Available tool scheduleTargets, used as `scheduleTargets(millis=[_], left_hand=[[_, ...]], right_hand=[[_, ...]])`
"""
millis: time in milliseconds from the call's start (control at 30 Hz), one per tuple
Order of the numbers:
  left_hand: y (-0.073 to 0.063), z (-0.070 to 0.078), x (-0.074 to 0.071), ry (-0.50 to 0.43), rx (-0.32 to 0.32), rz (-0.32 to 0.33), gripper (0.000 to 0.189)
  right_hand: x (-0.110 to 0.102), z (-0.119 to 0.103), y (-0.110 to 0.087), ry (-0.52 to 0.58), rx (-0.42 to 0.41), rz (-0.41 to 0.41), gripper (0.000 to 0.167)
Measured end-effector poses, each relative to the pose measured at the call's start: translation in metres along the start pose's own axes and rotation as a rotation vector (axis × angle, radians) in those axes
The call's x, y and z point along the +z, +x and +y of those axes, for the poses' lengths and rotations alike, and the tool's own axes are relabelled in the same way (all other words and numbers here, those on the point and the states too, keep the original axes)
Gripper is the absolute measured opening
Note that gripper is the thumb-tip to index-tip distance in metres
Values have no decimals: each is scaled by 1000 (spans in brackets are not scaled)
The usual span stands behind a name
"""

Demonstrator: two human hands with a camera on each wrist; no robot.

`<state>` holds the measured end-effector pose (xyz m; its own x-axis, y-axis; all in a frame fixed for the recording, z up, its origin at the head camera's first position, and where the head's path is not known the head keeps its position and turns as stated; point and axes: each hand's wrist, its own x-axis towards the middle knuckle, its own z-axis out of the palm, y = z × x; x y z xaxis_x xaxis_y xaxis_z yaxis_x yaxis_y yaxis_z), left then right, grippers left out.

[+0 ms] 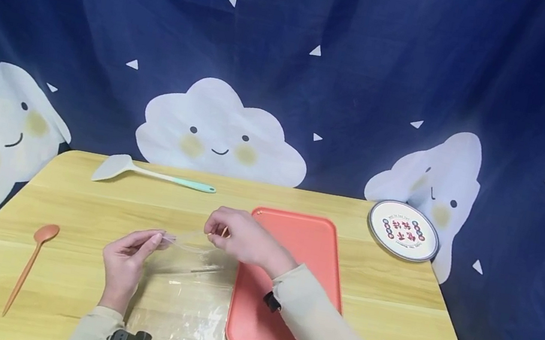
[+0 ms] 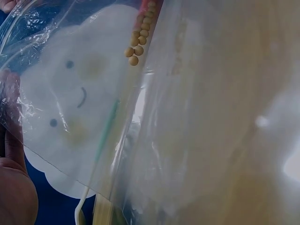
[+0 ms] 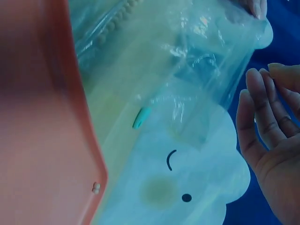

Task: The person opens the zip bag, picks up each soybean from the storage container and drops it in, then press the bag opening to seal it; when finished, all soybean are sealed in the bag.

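A clear plastic bag (image 1: 187,313) stands with its mouth up beside the red tray (image 1: 294,234). My left hand (image 1: 127,260) pinches the left side of the bag's rim between thumb and fingers. At the other side of the mouth is my right hand (image 1: 241,237), thumb and forefinger pinched together with a small pale-yellow bean showing at their tips. Several round yellow beans (image 2: 139,40) show through the film in the left wrist view, lined up along a crease. Two more beans (image 3: 96,187) lie in the tray's far corner.
A white spatula (image 1: 114,166) with a mint handle lies along the table's back edge. An orange spoon (image 1: 36,250) is at the left. On the back right sits a printed plate (image 1: 403,231). A blue curtain (image 1: 363,89) hangs behind the table (image 1: 389,312).
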<state>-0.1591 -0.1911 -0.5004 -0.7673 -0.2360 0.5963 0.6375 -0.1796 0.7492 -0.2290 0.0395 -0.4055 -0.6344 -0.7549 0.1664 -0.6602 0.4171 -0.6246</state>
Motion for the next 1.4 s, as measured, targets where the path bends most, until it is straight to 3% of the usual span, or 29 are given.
scheduleTargets(millis=[367, 533, 700, 867, 1100, 1400], left_hand=[[-1, 0, -2, 33, -12, 21, 10], [-2, 0, -3, 30, -4, 37, 10], [-2, 0, -4, 33, -19, 47, 10], [-1, 1, -4, 32, -13, 43, 10], [0, 2, -3, 64, -9, 46, 10], [0, 1, 0, 75, -18, 58, 10]], right_hand=[[15, -2, 6, -72, 12, -55, 12], [9, 7, 1, -41, 27, 17, 12], [-8, 35, -5, 17, 80, 139, 11], [-20, 80, -5, 1, 197, 195, 16], [-23, 122, -4, -84, 334, 147, 16], [-10, 137, 3, -222, 383, 30, 18]])
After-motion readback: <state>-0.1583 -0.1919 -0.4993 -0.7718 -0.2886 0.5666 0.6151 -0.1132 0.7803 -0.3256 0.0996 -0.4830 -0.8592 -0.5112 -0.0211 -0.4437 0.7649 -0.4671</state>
